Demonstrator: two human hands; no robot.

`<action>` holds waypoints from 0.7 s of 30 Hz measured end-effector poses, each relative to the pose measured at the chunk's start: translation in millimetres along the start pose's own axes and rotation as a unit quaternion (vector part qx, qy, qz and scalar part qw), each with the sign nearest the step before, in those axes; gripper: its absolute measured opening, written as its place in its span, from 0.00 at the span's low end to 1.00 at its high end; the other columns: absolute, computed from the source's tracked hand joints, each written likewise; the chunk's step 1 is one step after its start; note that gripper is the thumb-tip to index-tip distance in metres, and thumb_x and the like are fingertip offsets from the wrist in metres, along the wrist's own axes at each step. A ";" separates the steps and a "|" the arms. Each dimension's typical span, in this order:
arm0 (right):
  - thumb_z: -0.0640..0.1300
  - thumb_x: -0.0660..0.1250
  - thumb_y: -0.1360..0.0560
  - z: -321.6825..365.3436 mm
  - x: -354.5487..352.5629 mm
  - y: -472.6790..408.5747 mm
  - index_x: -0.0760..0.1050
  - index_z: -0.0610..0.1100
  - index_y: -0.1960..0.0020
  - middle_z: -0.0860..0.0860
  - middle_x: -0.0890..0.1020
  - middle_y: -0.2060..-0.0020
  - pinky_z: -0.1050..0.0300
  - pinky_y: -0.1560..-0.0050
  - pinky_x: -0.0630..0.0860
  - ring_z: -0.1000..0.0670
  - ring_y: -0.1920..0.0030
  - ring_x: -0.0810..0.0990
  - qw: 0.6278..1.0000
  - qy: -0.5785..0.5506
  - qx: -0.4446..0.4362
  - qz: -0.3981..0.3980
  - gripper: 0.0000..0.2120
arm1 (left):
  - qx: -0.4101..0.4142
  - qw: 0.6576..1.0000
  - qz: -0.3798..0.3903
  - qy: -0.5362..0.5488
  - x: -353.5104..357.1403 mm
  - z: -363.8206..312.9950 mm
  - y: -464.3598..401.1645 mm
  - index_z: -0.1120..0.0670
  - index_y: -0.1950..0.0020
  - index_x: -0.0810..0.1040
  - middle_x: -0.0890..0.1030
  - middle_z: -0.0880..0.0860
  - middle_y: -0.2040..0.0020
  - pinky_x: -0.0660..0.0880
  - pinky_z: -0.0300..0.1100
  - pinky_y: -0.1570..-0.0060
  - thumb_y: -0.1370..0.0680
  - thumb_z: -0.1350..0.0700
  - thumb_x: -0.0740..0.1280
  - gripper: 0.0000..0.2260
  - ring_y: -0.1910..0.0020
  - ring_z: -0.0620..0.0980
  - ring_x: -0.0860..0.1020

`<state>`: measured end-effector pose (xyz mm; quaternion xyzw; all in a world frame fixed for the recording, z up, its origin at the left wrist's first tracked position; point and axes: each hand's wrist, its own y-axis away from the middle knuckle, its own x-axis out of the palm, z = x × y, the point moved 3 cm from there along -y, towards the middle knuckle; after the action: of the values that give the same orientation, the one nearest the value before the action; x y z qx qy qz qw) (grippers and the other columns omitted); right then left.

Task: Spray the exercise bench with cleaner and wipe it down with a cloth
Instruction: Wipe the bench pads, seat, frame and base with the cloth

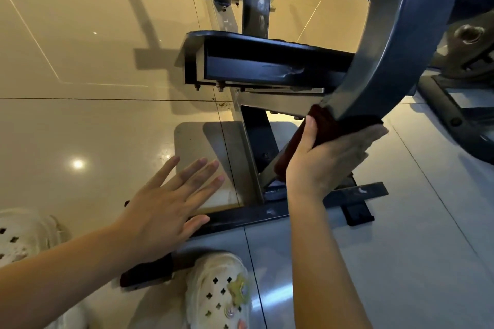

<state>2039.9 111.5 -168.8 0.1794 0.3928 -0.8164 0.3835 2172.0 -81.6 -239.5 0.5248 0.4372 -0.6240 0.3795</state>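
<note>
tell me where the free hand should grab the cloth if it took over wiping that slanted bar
Best bet is the loose lower end of the cloth, hanging below the right hand. The left hand would come in from the left, palm under it. The upper end is wrapped round the slanted bar and pinned there by thumb and fingers.
</note>
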 end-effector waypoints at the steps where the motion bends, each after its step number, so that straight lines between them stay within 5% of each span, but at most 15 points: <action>1: 0.69 0.51 0.25 -3.8 6.7 8.3 0.41 0.33 0.22 0.37 0.49 0.22 0.47 0.24 0.46 0.39 0.22 0.51 1.000 -0.008 0.016 0.008 0.49 | -0.003 1.000 0.000 0.004 -0.3 0.8 -1.2 0.53 0.24 0.62 0.64 0.56 0.25 0.55 0.58 0.29 0.18 0.41 0.43 0.27 0.25 0.54 0.58; 7: 0.62 0.58 0.23 -32.2 47.7 54.5 0.33 0.37 0.23 0.40 0.42 0.22 0.46 0.26 0.62 0.39 0.23 0.54 0.981 -0.076 0.146 0.106 0.48 | -0.040 0.999 0.025 0.024 7.7 8.8 12.0 0.54 0.24 0.63 0.64 0.55 0.24 0.54 0.55 0.29 0.20 0.41 0.50 0.28 0.25 0.52 0.59; 11: 0.54 0.63 0.21 -51.3 61.6 71.3 0.28 0.40 0.24 0.43 0.37 0.22 0.50 0.25 0.55 0.42 0.22 0.49 0.955 -0.092 0.209 0.187 0.48 | -0.057 0.997 0.042 0.030 10.7 13.0 23.1 0.54 0.24 0.63 0.64 0.55 0.24 0.55 0.54 0.29 0.20 0.41 0.50 0.28 0.25 0.52 0.59; 18: 0.63 0.52 0.20 -79.3 71.9 84.3 0.29 0.33 0.25 0.37 0.38 0.23 0.53 0.25 0.37 0.41 0.22 0.39 0.906 0.185 0.191 0.329 0.46 | -0.071 0.995 0.043 0.052 17.2 12.7 25.5 0.53 0.23 0.62 0.63 0.55 0.24 0.54 0.53 0.29 0.20 0.41 0.51 0.28 0.25 0.52 0.58; 21: 0.64 0.50 0.20 -81.4 72.5 82.0 0.30 0.30 0.26 0.34 0.38 0.23 0.50 0.24 0.38 0.38 0.22 0.40 0.863 0.263 0.177 0.393 0.47 | -0.076 0.994 0.045 0.071 16.2 11.1 21.2 0.53 0.23 0.62 0.64 0.55 0.24 0.55 0.54 0.30 0.19 0.41 0.50 0.27 0.25 0.52 0.58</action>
<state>2055.6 107.1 -304.2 0.5915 0.2246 -0.5766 0.5170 2185.6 -99.3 -257.8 0.5568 0.4849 -0.5326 0.4137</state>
